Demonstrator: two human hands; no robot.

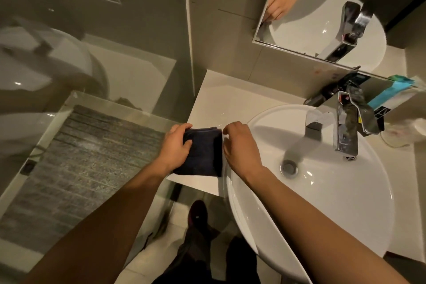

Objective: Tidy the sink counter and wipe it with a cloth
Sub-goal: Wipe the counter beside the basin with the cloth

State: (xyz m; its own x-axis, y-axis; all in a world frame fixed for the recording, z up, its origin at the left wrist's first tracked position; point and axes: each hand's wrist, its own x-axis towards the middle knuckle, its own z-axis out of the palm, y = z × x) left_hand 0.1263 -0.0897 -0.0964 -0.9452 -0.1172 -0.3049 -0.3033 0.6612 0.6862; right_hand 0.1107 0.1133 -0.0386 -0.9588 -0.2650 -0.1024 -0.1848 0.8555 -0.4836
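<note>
The dark navy folded cloth lies flat on the near left part of the pale stone counter, just left of the round white ceramic basin, its long axis running near to far. The left hand grips its left edge with fingers curled over the top. The right hand, fingers bent, touches the right edge; whether it pinches the fabric I cannot tell, and bare counter stretches beyond.
</note>
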